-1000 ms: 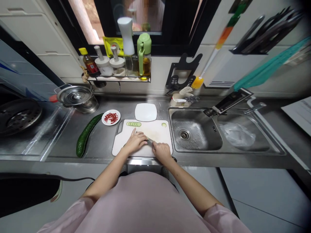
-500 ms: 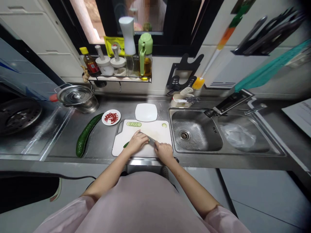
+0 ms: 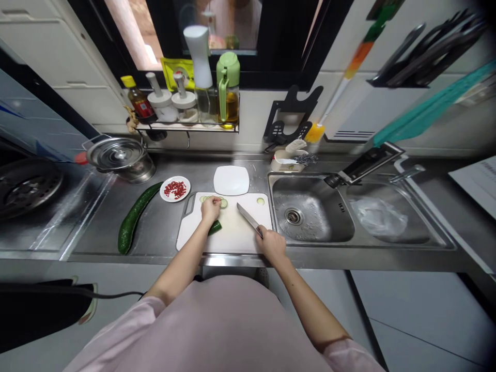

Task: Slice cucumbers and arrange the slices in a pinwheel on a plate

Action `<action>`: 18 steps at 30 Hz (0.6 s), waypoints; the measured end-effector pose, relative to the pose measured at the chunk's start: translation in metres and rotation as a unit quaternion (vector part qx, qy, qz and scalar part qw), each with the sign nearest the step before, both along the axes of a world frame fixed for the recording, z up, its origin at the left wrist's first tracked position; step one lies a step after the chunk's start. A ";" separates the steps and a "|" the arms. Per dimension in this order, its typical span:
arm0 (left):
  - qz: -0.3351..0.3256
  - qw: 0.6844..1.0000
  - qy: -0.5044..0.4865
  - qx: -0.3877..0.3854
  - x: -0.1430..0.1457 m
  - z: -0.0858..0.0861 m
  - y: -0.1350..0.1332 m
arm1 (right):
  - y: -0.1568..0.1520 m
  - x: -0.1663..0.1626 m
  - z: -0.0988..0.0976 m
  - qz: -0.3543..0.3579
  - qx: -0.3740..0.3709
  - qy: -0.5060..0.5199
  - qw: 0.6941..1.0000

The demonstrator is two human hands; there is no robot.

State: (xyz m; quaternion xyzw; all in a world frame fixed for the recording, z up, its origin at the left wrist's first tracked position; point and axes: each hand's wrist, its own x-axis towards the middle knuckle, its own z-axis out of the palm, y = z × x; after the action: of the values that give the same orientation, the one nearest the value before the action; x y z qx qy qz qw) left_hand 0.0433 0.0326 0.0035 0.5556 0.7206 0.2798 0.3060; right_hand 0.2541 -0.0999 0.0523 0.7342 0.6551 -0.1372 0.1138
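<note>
My left hand [image 3: 211, 210] is over the upper left of the white cutting board [image 3: 232, 238], its fingers pinched on a pale round cucumber slice [image 3: 223, 203]. The hand partly hides the row of cucumber slices [image 3: 203, 199] behind it. Below its wrist lies a cut green cucumber piece [image 3: 215, 227], partly covered by the forearm. My right hand [image 3: 272, 243] grips the handle of a kitchen knife [image 3: 248, 217], whose blade points up and left above the board. One more slice [image 3: 260, 201] rests near the board's upper right corner.
A whole cucumber [image 3: 135, 217] lies left of the board, beside a small plate of red pieces [image 3: 175, 189]. A white square plate [image 3: 231, 180] is behind the board. The sink [image 3: 313, 206] is to the right; a lidded steel pot [image 3: 122, 159] stands at the left.
My left hand has moved from the cucumber piece up to the row of slices, with a slice in its fingers. My right hand has drawn the knife to the right, away from the cucumber.
</note>
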 end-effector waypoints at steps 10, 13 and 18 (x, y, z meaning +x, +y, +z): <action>-0.047 0.995 0.087 -0.028 0.001 -0.015 0.028 | -0.003 0.006 -0.005 -0.034 0.002 0.020 0.999; -0.051 0.991 0.117 -0.027 0.002 -0.017 0.029 | -0.002 0.006 -0.002 -0.037 -0.005 0.024 0.999; -0.096 0.983 0.157 0.013 0.002 -0.017 0.033 | 0.001 0.004 0.001 -0.037 -0.012 0.025 0.999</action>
State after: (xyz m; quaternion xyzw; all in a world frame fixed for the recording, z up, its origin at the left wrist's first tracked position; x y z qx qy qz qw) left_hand 0.0453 0.0660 -0.0138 0.6629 0.6994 0.1683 0.2074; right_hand 0.2579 -0.0989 0.0538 0.7528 0.6285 -0.1677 0.1011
